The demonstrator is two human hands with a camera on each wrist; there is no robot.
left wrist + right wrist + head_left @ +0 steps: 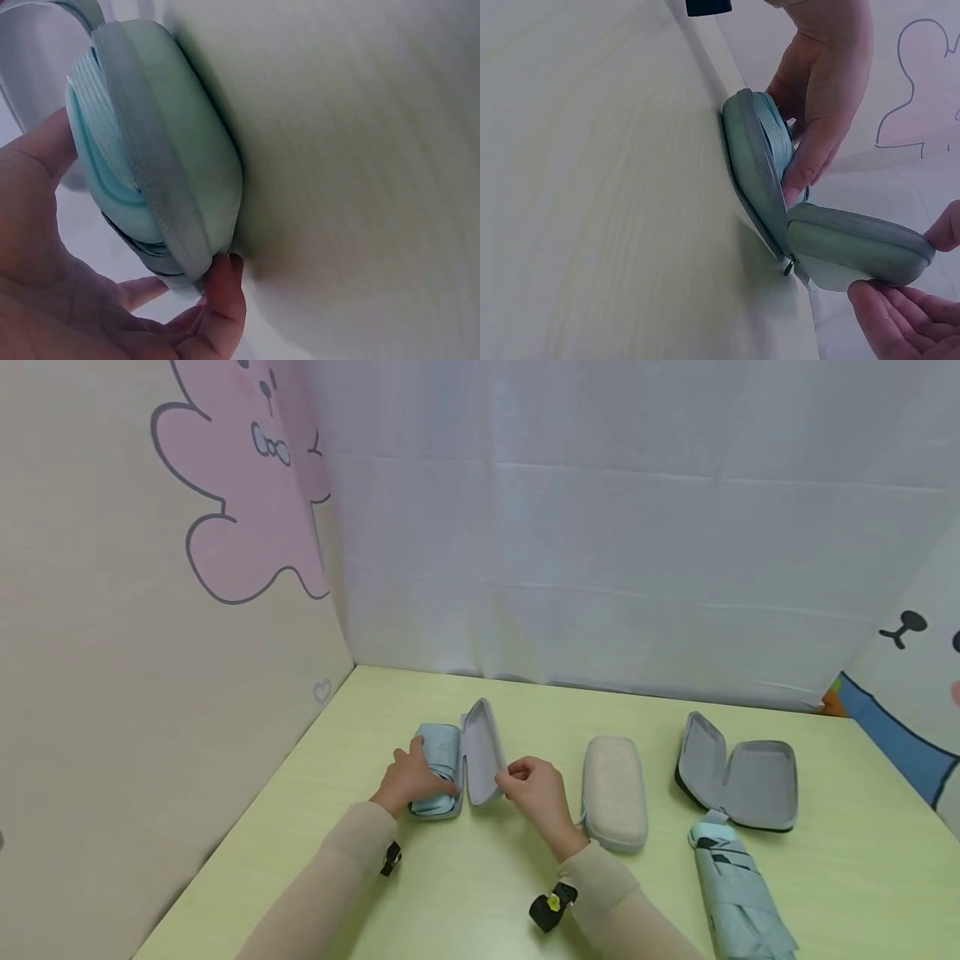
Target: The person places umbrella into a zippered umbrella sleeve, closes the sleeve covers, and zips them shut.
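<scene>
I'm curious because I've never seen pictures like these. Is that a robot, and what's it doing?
There's no robot here, just a person's two bare hands! The wide picture comes from a camera on their head, looking forward and down. The two closer pictures come from wrist cameras, one watching each hand's work.

On the yellow-green table lie a closed beige case, an open grey case with nothing in it, and a folded light-blue umbrella. The left hand grips another open case, which holds what looks like a second folded umbrella. The right hand pinches that case's lid.
</scene>
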